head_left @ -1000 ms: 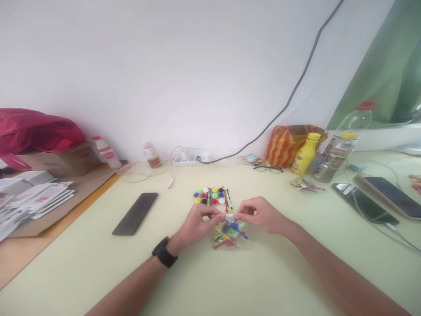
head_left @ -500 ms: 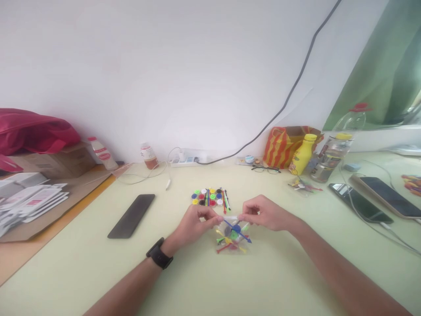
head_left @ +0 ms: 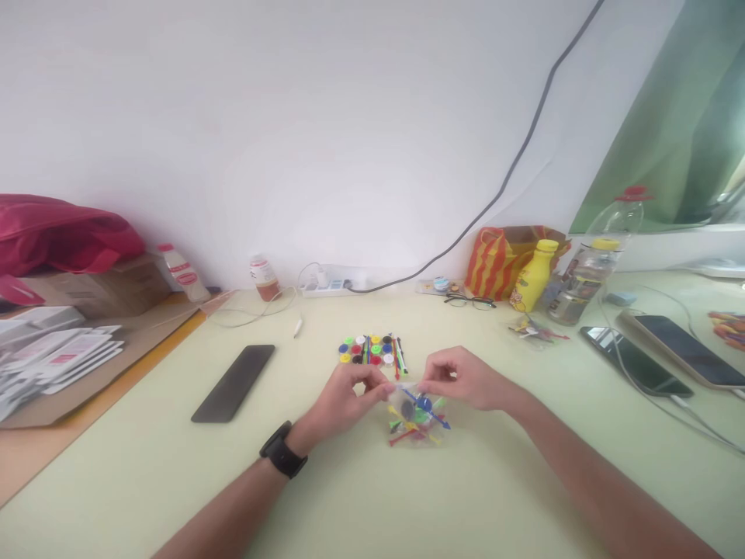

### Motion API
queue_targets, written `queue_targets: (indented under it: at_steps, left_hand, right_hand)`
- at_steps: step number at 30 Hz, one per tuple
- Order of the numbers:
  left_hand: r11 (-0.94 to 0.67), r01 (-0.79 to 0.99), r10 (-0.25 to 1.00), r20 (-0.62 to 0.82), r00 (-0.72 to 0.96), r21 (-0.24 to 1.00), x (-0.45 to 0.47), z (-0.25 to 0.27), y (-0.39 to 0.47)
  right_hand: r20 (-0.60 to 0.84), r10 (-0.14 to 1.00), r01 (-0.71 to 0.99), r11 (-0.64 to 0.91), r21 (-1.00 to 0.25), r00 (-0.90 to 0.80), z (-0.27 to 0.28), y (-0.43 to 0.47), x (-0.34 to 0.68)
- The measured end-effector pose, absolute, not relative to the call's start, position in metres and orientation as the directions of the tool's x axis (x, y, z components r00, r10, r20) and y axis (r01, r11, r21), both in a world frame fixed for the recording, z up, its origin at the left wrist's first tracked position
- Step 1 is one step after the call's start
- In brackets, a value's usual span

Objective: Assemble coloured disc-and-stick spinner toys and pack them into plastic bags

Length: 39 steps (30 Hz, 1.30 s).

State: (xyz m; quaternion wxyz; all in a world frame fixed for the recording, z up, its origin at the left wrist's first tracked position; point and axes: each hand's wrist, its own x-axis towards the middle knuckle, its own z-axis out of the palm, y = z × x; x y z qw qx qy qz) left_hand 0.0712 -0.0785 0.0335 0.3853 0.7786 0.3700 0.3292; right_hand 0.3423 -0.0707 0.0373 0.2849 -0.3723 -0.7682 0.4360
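A clear plastic bag [head_left: 419, 439] hangs between my hands, filled with small coloured plastic pieces, among them a blue arrow [head_left: 425, 404], red and yellow sticks and a green disc. My left hand [head_left: 354, 397], a black watch on its wrist, pinches the bag's upper left corner. At the upper right corner my right hand [head_left: 459, 377] grips the bag between thumb and forefinger. Just beyond my hands, a group of coloured discs and arrows [head_left: 372, 349] lies on the table, set out in rows.
A dark phone [head_left: 233, 383] lies left of my hands. To the right are another small bag of pieces [head_left: 532, 330] and two phones with cables [head_left: 637, 361]. Glasses [head_left: 470, 301], a yellow bottle [head_left: 534, 278] and a striped bag [head_left: 494, 260] stand behind; boxes and cards [head_left: 64, 357] sit far left.
The bag's lower part has swung slightly to the right, and the pieces inside have shifted. Both hands keep their pinch at its top edge and have barely moved.
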Motion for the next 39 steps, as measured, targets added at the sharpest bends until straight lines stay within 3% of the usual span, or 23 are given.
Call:
queue_targets:
  at_steps: [4, 9, 13, 17, 19, 21, 23, 33, 39]
  left_hand:
    - [-0.427, 0.352, 0.871, 0.274, 0.408, 0.833, 0.061, 0.032, -0.069]
    - [-0.403, 0.352, 0.915, 0.369, 0.163, 0.845, 0.057, 0.029, -0.063]
    - [-0.425, 0.357, 0.905, 0.398, 0.151, 0.832, 0.062, 0.026, -0.068]
    - [-0.438, 0.366, 0.898, 0.421, 0.131, 0.821, 0.063, 0.022, -0.067]
    - [-0.437, 0.369, 0.898, 0.425, 0.117, 0.821, 0.062, 0.02, -0.065]
    - [-0.432, 0.372, 0.899, 0.424, 0.109, 0.822, 0.062, 0.019, -0.064]
    - [-0.427, 0.379, 0.901, 0.421, 0.104, 0.821, 0.062, 0.02, -0.064]
    - [-0.41, 0.392, 0.911, 0.391, 0.133, 0.823, 0.061, 0.018, -0.065]
    - [-0.468, 0.428, 0.882, 0.44, 0.17, 0.773, 0.06, 0.018, -0.063]
  right_hand:
    - [0.127, 0.847, 0.329, 0.333, -0.884, -0.516, 0.038, -0.061, 0.36]
    - [0.28, 0.896, 0.439, 0.417, -0.796, -0.344, 0.046, -0.057, 0.374]
    - [0.493, 0.837, 0.543, 0.535, -0.647, -0.238, 0.051, -0.055, 0.385]
    - [0.737, 0.657, 0.735, 0.577, -0.356, -0.159, 0.039, -0.045, 0.402]
    - [0.695, 0.683, 0.868, 0.465, -0.174, -0.226, 0.026, -0.037, 0.407]
    - [0.515, 0.806, 0.938, 0.346, -0.008, -0.292, 0.011, -0.029, 0.405]
    - [0.349, 0.882, 0.948, 0.31, 0.076, -0.316, -0.002, -0.022, 0.4]
    - [0.217, 0.971, 0.995, 0.091, 0.039, -0.097, -0.014, -0.003, 0.405]
    - [0.217, 0.976, 1.0, -0.022, 0.016, 0.018, -0.019, -0.005, 0.424]
